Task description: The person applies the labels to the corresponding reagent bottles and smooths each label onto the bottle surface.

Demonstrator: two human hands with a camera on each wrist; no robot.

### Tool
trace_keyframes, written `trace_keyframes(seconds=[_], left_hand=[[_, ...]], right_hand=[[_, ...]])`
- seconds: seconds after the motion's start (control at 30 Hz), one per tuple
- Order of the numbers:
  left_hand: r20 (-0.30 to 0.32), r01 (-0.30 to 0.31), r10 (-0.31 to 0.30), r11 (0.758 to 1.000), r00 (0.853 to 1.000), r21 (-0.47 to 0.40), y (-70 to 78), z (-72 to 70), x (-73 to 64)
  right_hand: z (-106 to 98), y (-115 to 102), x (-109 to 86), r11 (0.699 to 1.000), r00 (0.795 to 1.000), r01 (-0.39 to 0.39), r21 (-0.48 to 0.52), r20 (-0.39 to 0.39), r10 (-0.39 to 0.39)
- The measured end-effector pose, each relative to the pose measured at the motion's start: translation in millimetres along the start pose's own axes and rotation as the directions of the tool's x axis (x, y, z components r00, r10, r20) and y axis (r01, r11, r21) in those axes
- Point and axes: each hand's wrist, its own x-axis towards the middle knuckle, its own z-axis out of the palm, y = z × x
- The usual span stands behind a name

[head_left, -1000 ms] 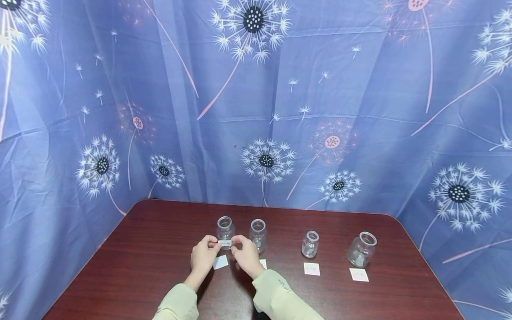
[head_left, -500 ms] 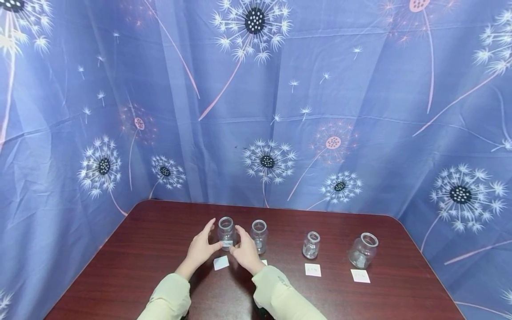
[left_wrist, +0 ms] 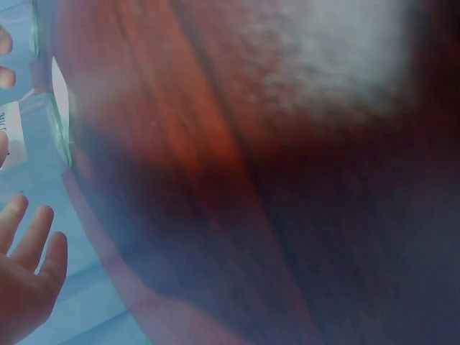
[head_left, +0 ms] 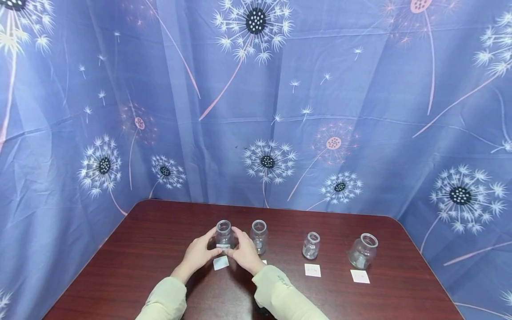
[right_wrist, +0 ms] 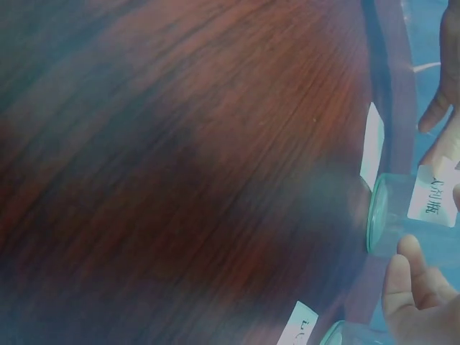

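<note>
A clear glass jar (head_left: pixel 224 235) stands at the left end of a row, a small white label (head_left: pixel 223 246) across its lower front. From the left, my left hand (head_left: pixel 198 254) curves round it, thumb at the label and fingers along the side. My right hand (head_left: pixel 245 252) holds it from the other side, thumb likewise at the front. Handwritten characters show on the label (right_wrist: pixel 433 195) in the right wrist view. Just in front of the jar lies a white paper card (head_left: pixel 221 263).
Close to the right hand stands a second glass jar (head_left: pixel 259 238), its card mostly hidden. Farther right are a smaller jar (head_left: pixel 311 246) and a wide jar (head_left: pixel 363 251), with white cards (head_left: pixel 313 270) before them. A blue dandelion curtain (head_left: pixel 224 146) surrounds the brown table (head_left: pixel 132 266).
Both hands held the label by its ends in front of the jar. The label now sits on the glass, and the hands have closed round the jar, which has shifted slightly toward me.
</note>
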Motion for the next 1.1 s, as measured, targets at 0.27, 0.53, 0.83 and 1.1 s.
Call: trace_keyframes(seconds=[0.27, 0.53, 0.83, 1.1], left_hand=[[-0.006, 0.001, -0.001, 0.997, 1.0, 0.076, -2.1, 0.4, -1.2], [-0.065, -0.046, 0.058, 0.984, 0.996, 0.174, -0.1, 0.4, -2.2], [-0.118, -0.134, 0.168, 0.957, 0.979, 0.258, -1.1, -3.6, 0.8], [-0.113, -0.18, 0.225, 0.933, 0.968, 0.313, -4.1, -5.5, 3.4]], right_hand=[[3.9, -1.0, 0.3, 0.981, 0.999, 0.018, -0.191, -0.025, -0.023], [4.0, 0.0, 1.5, 0.955, 0.996, 0.061, -0.292, -0.045, -0.077], [0.1, 5.8, 3.6, 0.925, 0.984, 0.145, -0.35, -0.044, -0.171], [-4.7, 6.8, 3.7, 0.932, 0.981, 0.173, -0.319, -0.027, -0.191]])
